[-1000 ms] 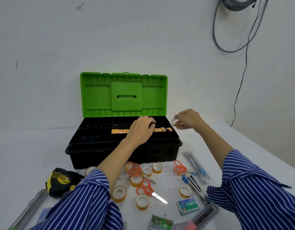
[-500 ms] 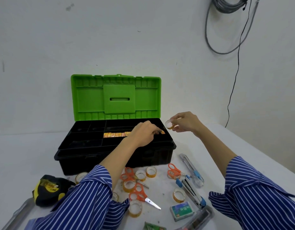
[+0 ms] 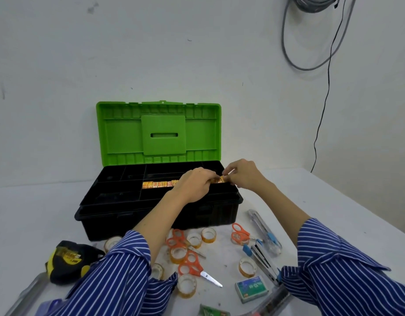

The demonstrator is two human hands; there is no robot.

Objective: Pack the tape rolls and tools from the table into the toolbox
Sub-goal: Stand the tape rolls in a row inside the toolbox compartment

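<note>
A black toolbox [image 3: 110, 215] with an upright green lid [image 3: 160, 131] stands open on the white table. A row of tape rolls [image 3: 158, 184] lies on edge in a middle tray compartment. My left hand [image 3: 194, 185] rests on the right end of that row, fingers curled over the rolls. My right hand [image 3: 240, 176] pinches a small tape roll [image 3: 223, 179] right beside the left fingertips, over the same compartment. Several loose tape rolls [image 3: 208, 234] and orange scissors [image 3: 190, 263] lie on the table in front of the box.
A black-yellow tape measure [image 3: 69, 258] sits front left. Another orange scissors [image 3: 239, 233], a utility knife [image 3: 263, 229], a stapler [image 3: 263, 261] and a green staple box [image 3: 251, 288] lie front right. Cables [image 3: 320, 124] hang on the right wall.
My right hand has carried its tape roll left and down, from beside the box to the tray compartment next to my left hand. My left hand stayed on the row.
</note>
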